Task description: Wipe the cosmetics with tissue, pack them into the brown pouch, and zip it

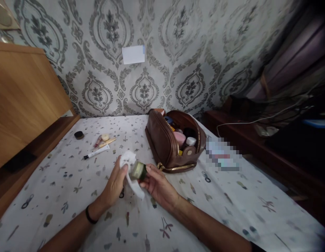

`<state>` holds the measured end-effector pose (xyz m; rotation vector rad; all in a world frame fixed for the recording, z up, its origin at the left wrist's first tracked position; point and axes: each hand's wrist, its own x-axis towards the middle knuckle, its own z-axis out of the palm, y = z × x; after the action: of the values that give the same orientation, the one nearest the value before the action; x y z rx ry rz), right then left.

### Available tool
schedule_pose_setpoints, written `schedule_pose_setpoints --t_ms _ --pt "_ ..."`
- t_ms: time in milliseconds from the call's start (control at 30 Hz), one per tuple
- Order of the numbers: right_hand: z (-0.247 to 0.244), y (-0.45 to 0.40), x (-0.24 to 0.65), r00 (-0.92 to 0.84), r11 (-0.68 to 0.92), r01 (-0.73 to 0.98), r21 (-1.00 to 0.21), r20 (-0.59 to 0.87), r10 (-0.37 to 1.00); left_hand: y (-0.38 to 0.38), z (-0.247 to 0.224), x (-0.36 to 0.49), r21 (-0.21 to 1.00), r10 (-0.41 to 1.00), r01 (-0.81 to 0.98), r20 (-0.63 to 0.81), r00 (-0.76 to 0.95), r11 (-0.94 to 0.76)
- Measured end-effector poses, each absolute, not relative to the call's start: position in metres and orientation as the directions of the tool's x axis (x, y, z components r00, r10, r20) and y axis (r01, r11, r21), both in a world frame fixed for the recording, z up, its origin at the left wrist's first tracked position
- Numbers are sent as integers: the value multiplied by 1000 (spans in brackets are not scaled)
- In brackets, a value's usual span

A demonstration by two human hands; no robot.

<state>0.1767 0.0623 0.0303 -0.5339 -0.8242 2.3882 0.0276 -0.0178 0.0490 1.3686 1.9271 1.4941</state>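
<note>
My left hand [117, 180] is closed on a crumpled white tissue [128, 158], one end of which hangs down between my hands. A small green jar [138, 170] with a dark lid is gripped in the fingers of my right hand [158, 185]. The jar is tilted and its pale end faces the tissue; whether the two touch I cannot tell. Just beyond my right hand stands a brown cosmetic bag [162, 143], unzipped, with a pink item [179, 138] and a white-capped bottle [190, 141] among its contents.
Left of the bag lie a white tube [98, 151] with a black cap, a small cream-coloured round item [105, 137] and a dark round lid [79, 134]. A wooden cabinet [28, 94] borders the left side. A blurred-out item [221, 154] lies right of the bag.
</note>
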Motion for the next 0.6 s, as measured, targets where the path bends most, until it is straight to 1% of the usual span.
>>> schedule_pose_setpoints --t_ms 67,133,267,400,500,600 --pt "30 64 177 -766 -664 -362 -654 -197 612 -20 54 33 840 871 535 329 -366 -92" --pt "29 64 177 -764 -661 -354 -661 -203 612 -21 59 36 811 886 571 353 -300 -129" --pt "29 63 177 -777 -639 -349 -686 -169 606 -21 61 34 822 880 563 329 -341 -89" --pt "28 62 176 -810 -672 -343 -656 -156 565 -20 60 30 829 892 549 321 -317 -104" --pt "24 62 175 -801 -676 -360 -643 -158 577 -20 60 27 832 913 534 324 -248 -150" --pt "22 64 176 -783 -663 -379 -646 -158 602 -22 59 23 813 927 534 350 -131 -231"
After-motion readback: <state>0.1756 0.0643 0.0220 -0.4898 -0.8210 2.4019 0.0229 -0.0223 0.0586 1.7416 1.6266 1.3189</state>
